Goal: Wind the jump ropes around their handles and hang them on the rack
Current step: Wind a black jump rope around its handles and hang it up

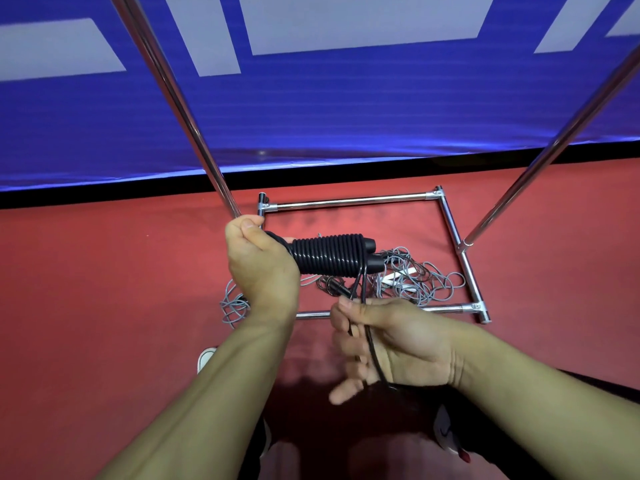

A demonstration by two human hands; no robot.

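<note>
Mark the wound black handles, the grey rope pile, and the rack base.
wound black handles [327,256]: head view, on the coiled rope wraps.
grey rope pile [420,280]: head view, on tangled loops.
rack base [349,201]: head view, far horizontal bar.

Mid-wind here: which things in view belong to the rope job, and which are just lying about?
Job:
black handles, gripped by left hand
black rope, pinched by right hand
grey ropes, tangled on the floor
rack

Lying about:
blue banner
red floor

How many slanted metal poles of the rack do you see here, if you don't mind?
2: the left pole ends behind the left hand; the right pole meets the base frame.
</note>
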